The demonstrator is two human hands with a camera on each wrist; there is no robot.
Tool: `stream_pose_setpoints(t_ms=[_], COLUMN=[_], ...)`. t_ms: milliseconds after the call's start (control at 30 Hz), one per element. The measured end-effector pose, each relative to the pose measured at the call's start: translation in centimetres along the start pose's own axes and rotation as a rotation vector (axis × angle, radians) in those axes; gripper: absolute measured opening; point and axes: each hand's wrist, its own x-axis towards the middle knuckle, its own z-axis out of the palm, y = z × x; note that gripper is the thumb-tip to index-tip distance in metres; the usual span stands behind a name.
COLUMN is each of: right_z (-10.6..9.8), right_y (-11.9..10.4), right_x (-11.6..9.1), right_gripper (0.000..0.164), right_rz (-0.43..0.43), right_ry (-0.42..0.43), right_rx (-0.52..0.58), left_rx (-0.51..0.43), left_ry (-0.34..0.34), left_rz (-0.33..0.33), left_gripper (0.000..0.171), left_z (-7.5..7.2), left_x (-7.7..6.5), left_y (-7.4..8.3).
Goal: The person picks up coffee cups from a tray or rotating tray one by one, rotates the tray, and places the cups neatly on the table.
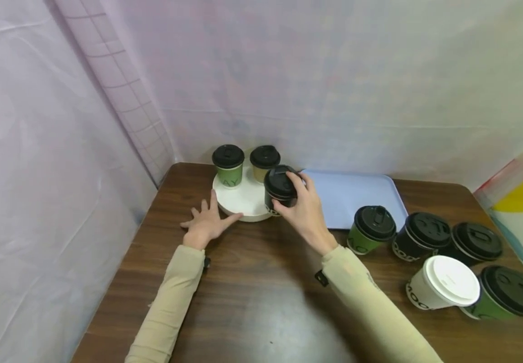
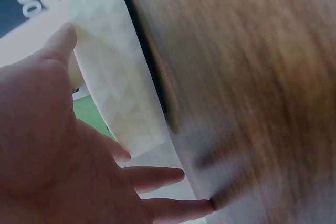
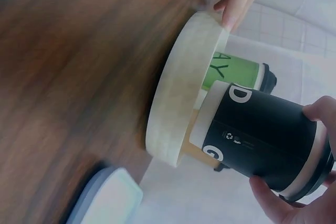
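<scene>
My right hand (image 1: 308, 214) grips a black paper coffee cup (image 1: 277, 187) with a black lid, fingers and thumb round its top near the lid. The cup is over the right part of a round white turntable-like stand (image 1: 242, 200); in the right wrist view the black cup (image 3: 257, 132) tilts, its white base close to the stand's edge. Fingers spread wide, my left hand (image 1: 204, 225) touches the stand's left front rim with thumb and fingertips. On the stand are a green cup (image 1: 230, 175) and a tan cup (image 1: 259, 174), both black-lidded and upright.
A pale blue tray (image 1: 352, 194) lies right of the stand. To its front right are a green cup (image 1: 365, 237), black cups (image 1: 408, 244), a white-lidded cup (image 1: 427, 287) and another green cup (image 1: 493, 305). Hanging white sheets (image 1: 334, 91) border the wooden table (image 1: 243, 302) behind and left.
</scene>
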Motion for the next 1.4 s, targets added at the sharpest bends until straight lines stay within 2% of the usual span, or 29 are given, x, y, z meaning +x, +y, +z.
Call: stream_pose_setpoints(t_ms=[300, 467, 700, 1133, 1400], right_z=[-3.5, -5.5, -7.4, -10.2, -11.8], right_y=[1.7, 2.9, 4.4, 5.3, 6.2], right_x=[-4.3, -7.3, -11.0, -15.0, -16.8], right_gripper=[0.071, 0.069, 0.071, 0.073, 0.074], right_rz=[0.048, 0.051, 0.031, -0.007, 0.021], right_ry=[-0.001, 0.045, 0.117, 0.178, 0.215], right_rx=[-0.061, -0.121, -0.148, -0.219, -0.255], left_rx=[-0.002, 0.008, -0.003, -0.009, -0.011], left_ry=[-0.016, -0.017, -0.023, -0.031, -0.041], left_rz=[0.019, 0.025, 0.029, 0.034, 0.031], left_gripper=[0.117, 0.117, 0.116, 0.118, 0.119], left_z=[-0.1, -0.1, -0.3, -0.1, -0.1], left_x=[0.0, 0.1, 0.0, 0.1, 0.2], left_y=[-0.2, -0.2, -0.2, -0.2, -0.3])
